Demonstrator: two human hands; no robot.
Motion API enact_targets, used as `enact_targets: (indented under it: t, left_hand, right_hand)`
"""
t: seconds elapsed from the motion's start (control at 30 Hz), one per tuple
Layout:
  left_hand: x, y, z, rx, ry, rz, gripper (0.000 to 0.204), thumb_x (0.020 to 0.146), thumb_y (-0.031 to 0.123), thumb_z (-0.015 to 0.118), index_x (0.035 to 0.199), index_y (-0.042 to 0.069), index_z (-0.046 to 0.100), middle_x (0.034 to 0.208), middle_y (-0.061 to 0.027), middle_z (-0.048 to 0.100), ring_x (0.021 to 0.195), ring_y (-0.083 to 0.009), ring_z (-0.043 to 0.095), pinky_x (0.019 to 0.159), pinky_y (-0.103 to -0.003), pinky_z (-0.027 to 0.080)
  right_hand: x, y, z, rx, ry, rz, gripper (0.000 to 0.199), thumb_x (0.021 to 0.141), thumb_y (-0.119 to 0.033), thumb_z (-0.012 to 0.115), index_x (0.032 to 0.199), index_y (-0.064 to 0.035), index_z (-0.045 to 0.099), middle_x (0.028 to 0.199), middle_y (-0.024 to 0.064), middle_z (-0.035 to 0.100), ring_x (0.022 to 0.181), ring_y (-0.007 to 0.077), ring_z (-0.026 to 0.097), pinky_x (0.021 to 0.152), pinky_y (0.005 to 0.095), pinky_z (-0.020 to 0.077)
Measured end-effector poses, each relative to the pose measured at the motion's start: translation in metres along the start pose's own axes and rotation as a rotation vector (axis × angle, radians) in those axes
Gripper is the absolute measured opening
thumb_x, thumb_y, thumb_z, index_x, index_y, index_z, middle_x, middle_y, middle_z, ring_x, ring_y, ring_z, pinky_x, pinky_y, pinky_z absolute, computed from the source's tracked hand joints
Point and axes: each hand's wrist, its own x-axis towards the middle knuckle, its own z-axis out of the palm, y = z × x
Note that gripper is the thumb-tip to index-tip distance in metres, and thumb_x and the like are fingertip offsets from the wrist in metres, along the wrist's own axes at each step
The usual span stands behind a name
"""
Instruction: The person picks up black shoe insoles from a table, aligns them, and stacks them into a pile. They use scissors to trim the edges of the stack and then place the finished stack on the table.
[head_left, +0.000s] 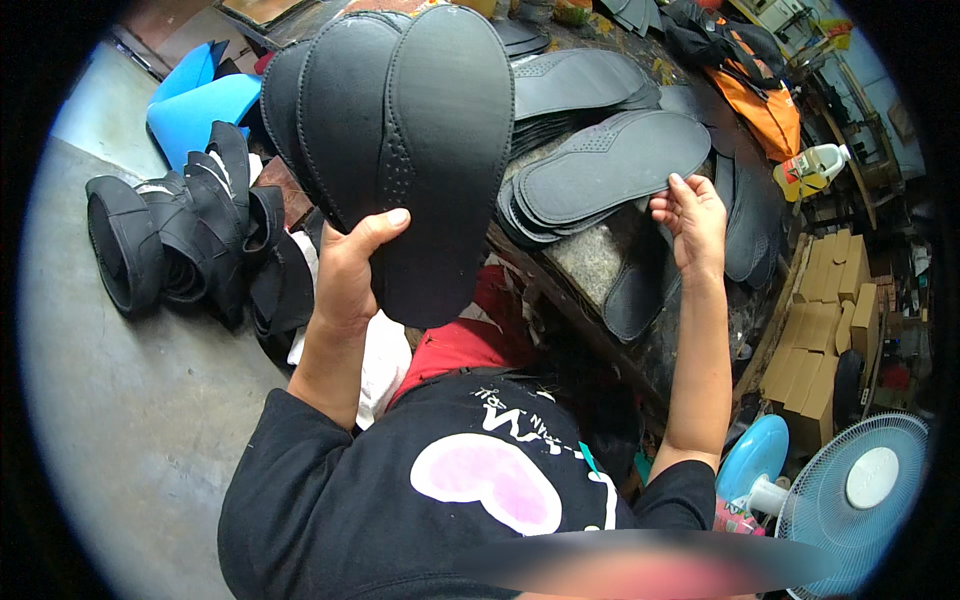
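Note:
Several black insoles (445,130) are fanned out in my left hand (352,262), whose thumb presses across their narrow lower ends. Stitching runs along their edges, and small dots mark the middle of the front one. My right hand (692,215) pinches the rim of the top insole (620,165) on a stack lying on the workbench, thumb and fingers at its right end. Behind that stack lies another pile of black insoles (575,80). A single insole (636,297) hangs down near the bench's front edge, below my right hand.
Rolled black material pieces (170,235) lie on the floor at left, beside blue sheets (205,100). An orange and black bag (750,100) and a jug of yellow liquid (808,172) are at far right. Cardboard boxes (815,340) and a fan (855,500) stand at right.

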Motion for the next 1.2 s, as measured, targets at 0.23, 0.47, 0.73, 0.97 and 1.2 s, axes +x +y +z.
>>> enact_targets:
  t: [0.23,0.47,0.73,0.97,1.2]
  left_hand:
    - [-0.002,-0.019,0.013,-0.053,-0.166,-0.189,0.051,0.076,-0.005,0.064,0.127,-0.002,0.056,0.114,-0.0174,0.066,0.101,-0.0286,0.068,0.091,-0.041,0.056]
    - [0.001,-0.042,0.024,-0.108,-0.312,-0.230,0.049,0.078,-0.004,0.069,0.126,0.001,0.058,0.115,-0.0135,0.066,0.102,-0.0243,0.066,0.093,-0.038,0.053]
    - [-0.001,-0.039,0.024,-0.078,-0.262,-0.181,0.050,0.083,0.000,0.065,0.131,-0.001,0.054,0.120,-0.0170,0.065,0.106,-0.0281,0.066,0.095,-0.041,0.052]
    - [0.008,-0.019,0.000,-0.302,-0.233,-0.207,0.047,0.083,0.003,0.054,0.128,-0.008,0.052,0.114,-0.0228,0.066,0.096,-0.0341,0.069,0.085,-0.044,0.058]
    - [-0.004,-0.026,0.016,-0.196,-0.256,-0.191,0.042,0.081,-0.002,0.067,0.122,0.001,0.060,0.110,-0.0107,0.067,0.097,-0.0202,0.066,0.088,-0.035,0.054]
  right_hand:
    - [-0.005,-0.009,0.012,-0.500,0.177,-0.218,0.022,0.090,-0.018,0.073,0.086,-0.0073,0.054,0.065,-0.0028,0.054,0.053,0.0031,0.049,0.045,0.0187,0.0370]
    - [-0.067,-0.025,0.051,-0.292,-0.314,-0.138,0.012,0.095,-0.018,0.064,0.097,-0.0060,0.062,0.072,-0.0009,0.062,0.057,0.0028,0.054,0.049,0.0154,0.0392]
    - [-0.059,-0.024,0.054,-0.016,-0.301,-0.038,0.015,0.091,-0.010,0.068,0.087,-0.0067,0.053,0.068,0.0029,0.061,0.055,0.0104,0.061,0.048,0.0223,0.0481]
    - [0.016,-0.006,0.005,-0.075,0.010,0.013,0.020,0.091,-0.015,0.071,0.085,-0.0079,0.053,0.071,0.0051,0.065,0.056,0.0106,0.062,0.046,0.0214,0.0476]
    - [0.011,-0.003,0.009,-0.555,0.145,-0.344,0.029,0.088,-0.016,0.075,0.076,-0.0100,0.049,0.066,-0.0071,0.043,0.061,0.0008,0.037,0.052,0.0183,0.0287]
